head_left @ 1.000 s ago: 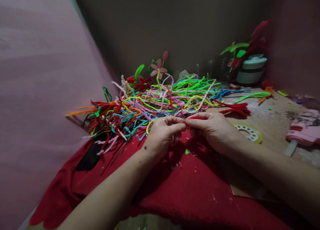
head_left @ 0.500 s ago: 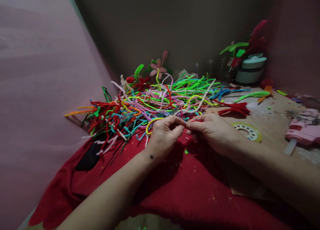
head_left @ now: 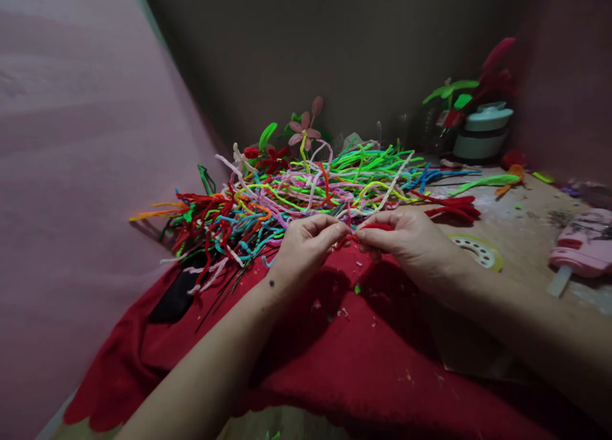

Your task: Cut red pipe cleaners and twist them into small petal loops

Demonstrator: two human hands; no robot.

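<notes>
My right hand [head_left: 406, 242] is closed in a pinch on a red pipe cleaner [head_left: 377, 226], part of which shows between thumb and forefinger. Close beside it, my left hand [head_left: 310, 245] pinches thumb to forefinger at the red end hanging just below the fingertips. The two sets of fingertips almost meet above the red cloth [head_left: 354, 351]. Directly behind them spreads a tangled heap of coloured pipe cleaners [head_left: 306, 185], in green, pink, yellow, red and blue. The exact grip of the left fingertips is small and partly hidden.
On the right lie a roll of clear tape [head_left: 478, 252] and a pink glue gun [head_left: 583, 242]. Bundled red pipe cleaners [head_left: 454, 209] rest nearer the heap. Behind stand a pale-blue lidded container [head_left: 482, 134] and a pink pipe-cleaner flower [head_left: 305, 132]. A black flat object [head_left: 174, 296] lies left.
My left hand has shifted slightly left, widening the gap between the fingertips. More of the red pipe cleaner shows now. The yellow loop beside the left hand is out of sight.
</notes>
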